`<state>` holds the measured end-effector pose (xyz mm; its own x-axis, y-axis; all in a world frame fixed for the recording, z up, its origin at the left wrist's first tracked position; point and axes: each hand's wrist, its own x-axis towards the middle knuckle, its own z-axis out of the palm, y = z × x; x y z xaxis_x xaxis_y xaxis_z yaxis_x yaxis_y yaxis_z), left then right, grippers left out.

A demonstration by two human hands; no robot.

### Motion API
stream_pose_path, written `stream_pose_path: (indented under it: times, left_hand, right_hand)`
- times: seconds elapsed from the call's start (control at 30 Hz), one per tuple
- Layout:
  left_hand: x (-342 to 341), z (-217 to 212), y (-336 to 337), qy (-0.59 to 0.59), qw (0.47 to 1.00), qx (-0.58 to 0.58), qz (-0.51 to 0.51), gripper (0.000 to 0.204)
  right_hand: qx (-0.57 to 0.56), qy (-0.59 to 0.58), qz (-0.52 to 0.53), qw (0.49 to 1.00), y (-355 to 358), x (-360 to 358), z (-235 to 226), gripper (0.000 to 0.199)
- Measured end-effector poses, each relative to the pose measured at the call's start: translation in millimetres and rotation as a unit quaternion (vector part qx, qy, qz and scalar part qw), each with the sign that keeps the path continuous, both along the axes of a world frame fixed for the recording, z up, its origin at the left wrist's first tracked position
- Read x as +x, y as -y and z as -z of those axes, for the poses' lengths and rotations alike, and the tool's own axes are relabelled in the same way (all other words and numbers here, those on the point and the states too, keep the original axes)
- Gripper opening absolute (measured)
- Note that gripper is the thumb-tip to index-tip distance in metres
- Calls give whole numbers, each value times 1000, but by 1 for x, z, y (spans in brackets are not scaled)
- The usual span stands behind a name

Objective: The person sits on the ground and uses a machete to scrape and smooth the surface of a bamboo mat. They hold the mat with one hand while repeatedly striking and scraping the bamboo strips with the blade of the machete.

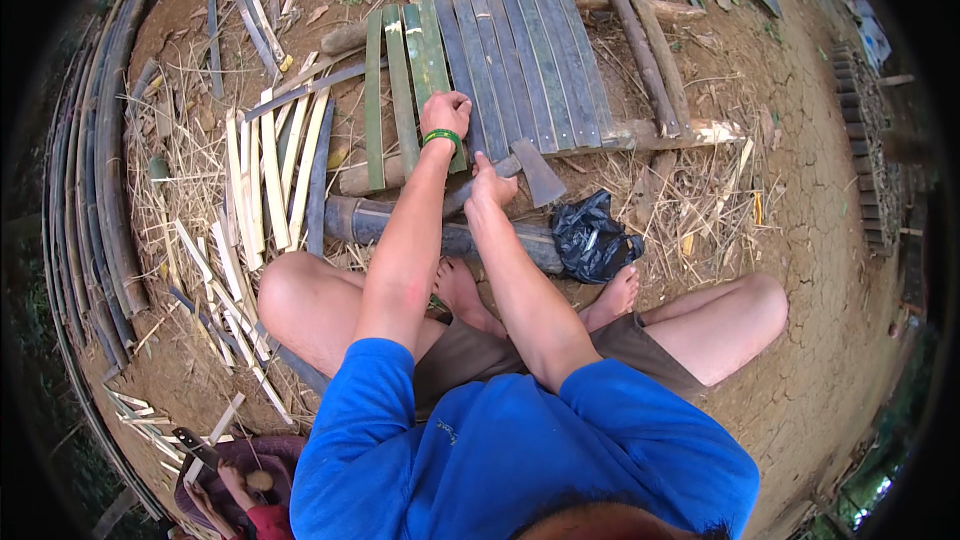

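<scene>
A panel of flat bamboo slats (500,65), green at its left and grey-blue across the rest, lies on the bare dirt ground (800,240), resting on round wooden poles (650,55) that cross beneath it. The left hand (445,112), a green band at its wrist, sits fisted on the panel's near edge, pressing on a green slat (432,60), with the forearm stretched straight out from the blue sleeve. Just right of it, the right hand (492,185) is wrapped around the handle of a hatchet (530,172), whose wedge-shaped head lies against the panel's near edge. A thick dark bamboo section (400,225) lies crosswise between the panel and the person's bare feet. A crumpled black plastic bag (595,235) sits beside the right foot. Loose pale split strips (265,180) are heaped off the panel's left edge.
</scene>
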<state>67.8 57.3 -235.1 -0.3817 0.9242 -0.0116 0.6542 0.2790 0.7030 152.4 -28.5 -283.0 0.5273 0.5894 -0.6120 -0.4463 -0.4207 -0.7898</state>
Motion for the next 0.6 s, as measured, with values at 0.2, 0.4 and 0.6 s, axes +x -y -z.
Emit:
stream_pose_path:
  times: [0.2,0.4,0.6]
  left_hand:
    - [-8,4,5,11,1000,12,-7,14]
    - [-10,9,6,-3,999,44,0,19]
    - [-12,11,13,43,999,26,14,24]
  right_hand:
    - [11,-26,12,1000,2,-4,-8,36]
    - [22,-44,4,999,4,0,-32,34]
    - [-7,-15,0,1000,5,-2,-34,36]
